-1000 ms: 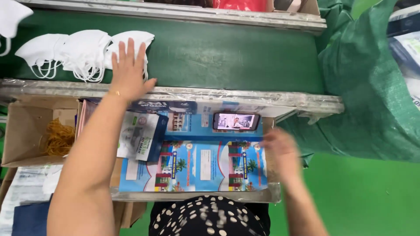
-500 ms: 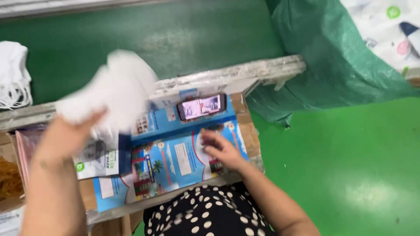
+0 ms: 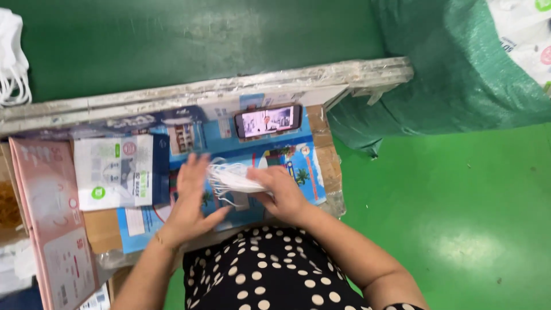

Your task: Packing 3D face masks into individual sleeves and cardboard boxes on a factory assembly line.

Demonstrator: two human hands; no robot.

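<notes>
Right now both hands meet over a blue picture sheet [image 3: 298,166] on the worktable [image 3: 172,97]. A stack of white masks [image 3: 232,178] lies between them. Her right hand [image 3: 281,192] is closed around the stack's end. Her left hand [image 3: 192,201] lies flat with fingers spread, touching the other side. Nearby, a phone [image 3: 268,120] leans behind, and white packets [image 3: 115,171] lie to the left.

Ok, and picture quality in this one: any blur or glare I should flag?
Head view: left hand slightly motion-smeared, the stack of white masks soft-edged; a bright glare patch on the green floor; the phone screen glows, its detail unreadable.
</notes>
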